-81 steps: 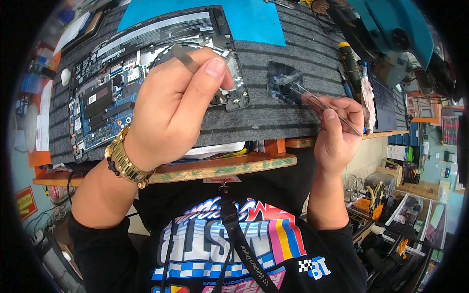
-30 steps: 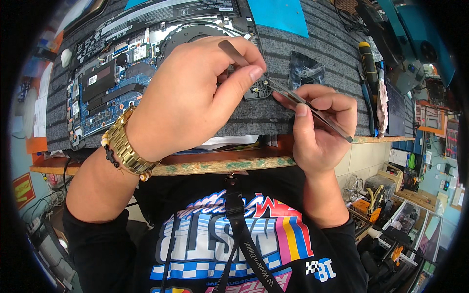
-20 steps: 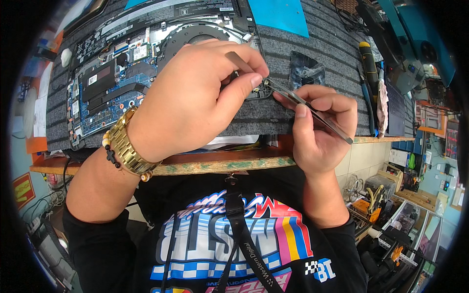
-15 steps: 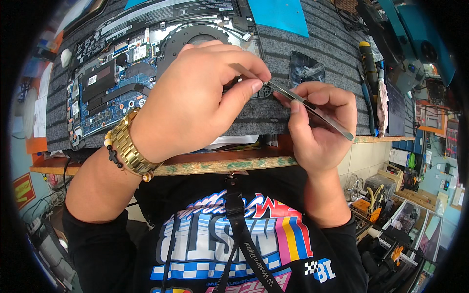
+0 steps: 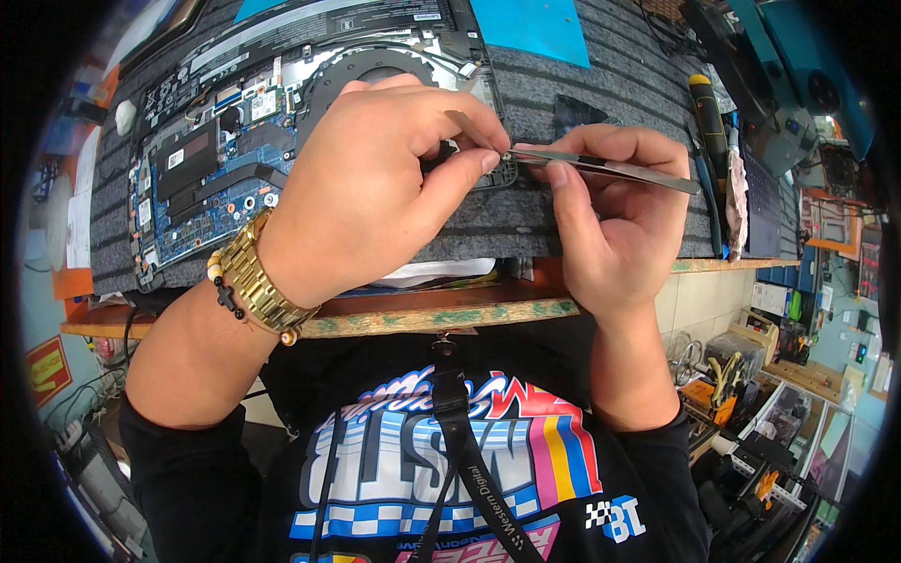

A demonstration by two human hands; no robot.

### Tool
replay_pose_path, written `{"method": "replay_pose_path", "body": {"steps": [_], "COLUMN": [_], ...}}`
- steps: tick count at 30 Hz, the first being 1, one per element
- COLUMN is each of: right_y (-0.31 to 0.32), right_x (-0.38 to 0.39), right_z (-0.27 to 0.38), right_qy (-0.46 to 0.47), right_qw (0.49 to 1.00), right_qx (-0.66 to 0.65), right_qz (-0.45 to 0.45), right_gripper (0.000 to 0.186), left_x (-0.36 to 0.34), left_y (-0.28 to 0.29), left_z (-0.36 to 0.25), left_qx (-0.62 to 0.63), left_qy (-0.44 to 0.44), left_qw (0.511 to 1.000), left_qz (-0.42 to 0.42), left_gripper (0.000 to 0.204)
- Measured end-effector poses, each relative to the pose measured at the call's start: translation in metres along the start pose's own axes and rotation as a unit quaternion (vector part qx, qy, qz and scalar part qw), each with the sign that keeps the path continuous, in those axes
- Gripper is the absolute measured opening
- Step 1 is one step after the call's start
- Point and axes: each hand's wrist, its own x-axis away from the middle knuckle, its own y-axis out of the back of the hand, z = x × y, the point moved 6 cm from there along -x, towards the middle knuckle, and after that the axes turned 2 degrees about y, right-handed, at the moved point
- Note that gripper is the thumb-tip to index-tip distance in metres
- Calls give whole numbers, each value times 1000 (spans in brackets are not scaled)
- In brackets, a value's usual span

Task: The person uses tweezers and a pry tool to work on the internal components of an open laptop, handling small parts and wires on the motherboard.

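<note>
An opened laptop [image 5: 216, 178] lies on a grey striped mat [image 5: 619, 75], its board, battery and fan exposed. My left hand [image 5: 375, 192] is over its right part, thumb and forefinger closed on a flat metal strip [image 5: 458, 120], other fingertips mostly hidden. My right hand [image 5: 615, 230] holds steel tweezers [image 5: 657, 176] almost level, their tips meeting my left fingertips at the laptop's near right corner [image 5: 502, 174]. Whatever small part is at the tips is too small to make out.
A blue mat [image 5: 535, 28] lies behind. A dark pouch [image 5: 577, 108] is partly hidden by my right hand. At right stand a yellow-black tool [image 5: 704, 122], a keyboard [image 5: 762, 202] and teal equipment [image 5: 817, 75]. The worn wooden bench edge [image 5: 441, 319] runs in front.
My left hand has moved right along the laptop, and my right hand has come to meet it. Over the last half second the tweezers tilted from a steep slant toward level as my right hand rose.
</note>
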Motion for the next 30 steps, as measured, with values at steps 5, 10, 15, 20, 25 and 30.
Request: {"method": "replay_pose_path", "body": {"steps": [5, 10, 15, 20, 25, 30], "right_y": [-1, -1, -1, 0, -2, -1], "right_x": [-3, -3, -4, -4, -5, -2], "right_z": [3, 5, 4, 3, 4, 3], "right_qy": [13, 5, -1, -2, 2, -5], "right_qw": [1000, 1000, 1000, 1000, 1000, 1000], "right_qx": [4, 1, -7, -18, -18, 12], "right_qz": [11, 9, 10, 4, 4, -2], "right_gripper": [39, 40, 40, 40, 40, 37], "left_x": [-1, -2, -2, -3, -2, -2], "left_y": [-1, 0, -2, -2, -1, -2], "left_z": [1, -1, -1, -2, -1, -2], "left_qx": [-15, -14, -30, -24, -18, -13], "left_qy": [-16, -24, -38, -41, -48, -38], "left_qw": [1000, 1000, 999, 999, 998, 999], "left_qz": [1, -14, -6, -15, -26, -19], "left_gripper": [11, 10, 11, 12, 12, 12]}}
